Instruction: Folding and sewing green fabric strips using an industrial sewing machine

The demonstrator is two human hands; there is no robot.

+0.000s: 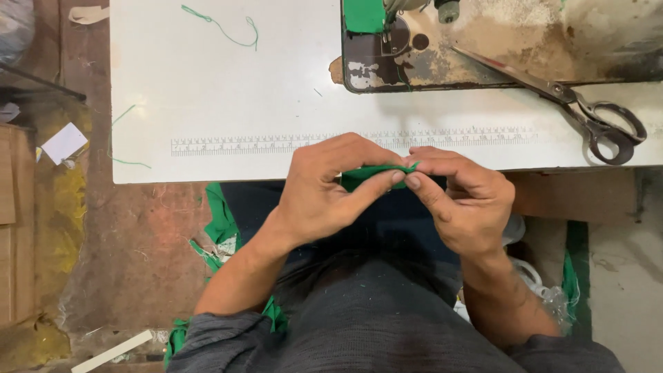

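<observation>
Pinching a small piece of green fabric point(369, 174) between them, both hands point(397, 186) meet just off the near edge of the white counter point(207, 90). The left hand point(324, 190) curls closed, its thumb pressing the cloth against the fingers; the right hand point(463, 197) grips the other end with thumb and forefinger, its knuckles raised. Both forearms angle inward from the lap. Farther right, scissors point(580, 103) lie partly on the sewing machine base point(497, 48), near a printed ruler strip point(276, 144).
</observation>
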